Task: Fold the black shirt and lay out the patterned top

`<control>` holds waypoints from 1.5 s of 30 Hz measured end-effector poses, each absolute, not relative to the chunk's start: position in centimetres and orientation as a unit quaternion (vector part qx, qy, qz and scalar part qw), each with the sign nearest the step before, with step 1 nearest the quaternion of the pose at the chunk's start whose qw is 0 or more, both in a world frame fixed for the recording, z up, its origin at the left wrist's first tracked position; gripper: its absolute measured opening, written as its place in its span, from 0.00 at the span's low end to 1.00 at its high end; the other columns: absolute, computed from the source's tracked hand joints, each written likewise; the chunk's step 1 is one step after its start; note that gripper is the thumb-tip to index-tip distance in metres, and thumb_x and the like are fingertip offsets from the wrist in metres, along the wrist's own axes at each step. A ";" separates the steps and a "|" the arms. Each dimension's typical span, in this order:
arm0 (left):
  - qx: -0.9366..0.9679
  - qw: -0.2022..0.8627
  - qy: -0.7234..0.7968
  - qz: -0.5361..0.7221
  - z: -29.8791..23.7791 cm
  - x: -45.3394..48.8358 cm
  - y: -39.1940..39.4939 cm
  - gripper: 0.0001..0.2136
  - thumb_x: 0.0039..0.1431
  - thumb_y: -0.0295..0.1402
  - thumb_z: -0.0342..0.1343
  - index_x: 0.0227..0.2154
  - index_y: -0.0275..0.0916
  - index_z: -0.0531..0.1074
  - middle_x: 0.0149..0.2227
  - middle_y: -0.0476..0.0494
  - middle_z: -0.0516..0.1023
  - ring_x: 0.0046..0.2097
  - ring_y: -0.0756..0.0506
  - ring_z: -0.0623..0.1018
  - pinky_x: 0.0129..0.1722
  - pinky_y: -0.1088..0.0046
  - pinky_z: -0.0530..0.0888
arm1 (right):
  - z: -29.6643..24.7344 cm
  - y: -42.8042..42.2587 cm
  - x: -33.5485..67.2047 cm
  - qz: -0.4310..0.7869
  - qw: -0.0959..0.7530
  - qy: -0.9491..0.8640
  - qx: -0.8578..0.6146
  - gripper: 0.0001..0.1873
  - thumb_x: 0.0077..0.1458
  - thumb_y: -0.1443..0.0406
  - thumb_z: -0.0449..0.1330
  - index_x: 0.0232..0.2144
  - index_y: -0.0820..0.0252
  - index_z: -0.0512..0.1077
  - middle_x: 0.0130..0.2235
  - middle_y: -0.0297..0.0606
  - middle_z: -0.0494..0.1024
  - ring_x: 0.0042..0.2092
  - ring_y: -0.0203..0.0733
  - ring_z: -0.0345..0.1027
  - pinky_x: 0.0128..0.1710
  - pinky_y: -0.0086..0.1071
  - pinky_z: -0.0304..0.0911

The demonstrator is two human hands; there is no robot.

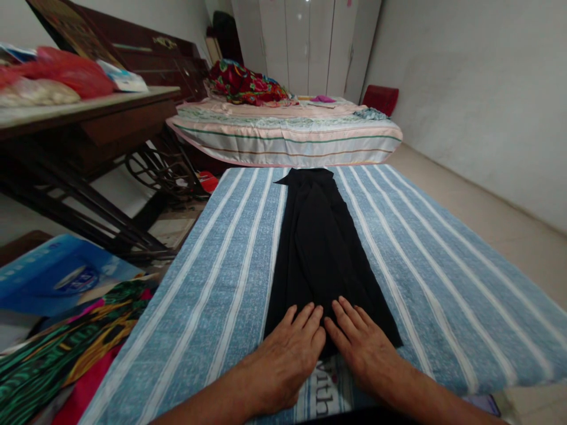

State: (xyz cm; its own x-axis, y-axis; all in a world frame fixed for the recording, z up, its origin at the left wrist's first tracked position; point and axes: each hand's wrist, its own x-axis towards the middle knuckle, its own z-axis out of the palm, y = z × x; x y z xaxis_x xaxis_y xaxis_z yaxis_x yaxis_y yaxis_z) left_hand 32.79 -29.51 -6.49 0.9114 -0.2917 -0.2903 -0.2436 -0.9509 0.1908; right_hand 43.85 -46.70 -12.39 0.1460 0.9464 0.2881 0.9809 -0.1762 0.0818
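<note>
I find my left hand [289, 353] and right hand [364, 347] palm-down on black cloth [321, 254] (striped sheet [230, 277] beneath), both extended, gripping nothing.

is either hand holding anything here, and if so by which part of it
Nothing is gripped, as far as the view shows: the left hand and right hand rest palm-down on the black garment, at its near end.

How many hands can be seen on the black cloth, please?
2. The left hand rests on the near end of the black cloth, and the right hand rests beside it, to its right. No other hand shows.
</note>
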 end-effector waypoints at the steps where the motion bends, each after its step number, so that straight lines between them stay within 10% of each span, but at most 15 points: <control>1: 0.975 0.073 -0.138 -0.157 -6.5 32.8 -29.5 0.35 0.43 0.22 0.50 0.59 0.29 0.51 0.65 0.27 0.46 0.66 0.35 0.46 0.61 0.50 0.52 | -12.5 -46.8 44.0 -0.131 0.070 -0.638 -0.756 0.23 0.52 0.69 0.54 0.52 0.66 0.67 0.55 0.55 0.67 0.57 0.59 0.58 0.50 0.48 0.62; 21: 0.974 0.216 -0.063 -0.032 -7.0 36.0 -27.5 0.14 0.55 0.25 0.45 0.43 0.40 0.70 0.44 0.45 0.77 0.46 0.45 0.75 0.48 0.64 0.68 | -9.8 -45.5 47.1 0.039 0.163 -0.607 -0.777 0.21 0.50 0.74 0.53 0.48 0.58 0.69 0.49 0.40 0.74 0.51 0.43 0.66 0.51 0.35 0.62; 45: 0.972 0.194 -0.061 -0.118 -5.7 37.2 -27.3 0.12 0.57 0.25 0.43 0.38 0.40 0.69 0.39 0.45 0.76 0.42 0.45 0.74 0.44 0.66 0.69 | -10.2 -45.0 46.4 0.063 0.164 -0.577 -0.798 0.19 0.56 0.69 0.53 0.50 0.60 0.68 0.49 0.42 0.74 0.52 0.49 0.64 0.51 0.43 0.62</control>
